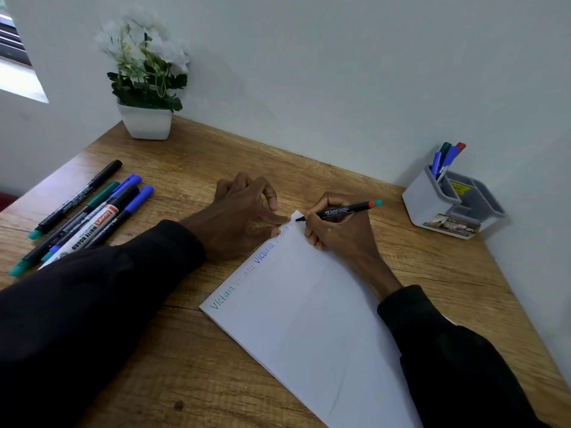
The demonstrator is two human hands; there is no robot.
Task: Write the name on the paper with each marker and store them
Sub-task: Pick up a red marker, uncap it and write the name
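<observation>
the white paper (309, 319) lies slanted on the table (185, 350), and the name stands several times along its top edge in different colours. the right hand (336, 230) grips a thin black marker (340, 210), with its tip on the far corner of the paper. the left hand (244, 211) presses there with loose fingers and holds nothing. more markers (86, 211) lie at the left. a grey plastic holder (454, 205) stands by the plain wall. the table is of grainy wood.

dim, soft daylight from window (18, 57) (upper left) | faint shadows | wide-angle edge bending | slightly soft
</observation>
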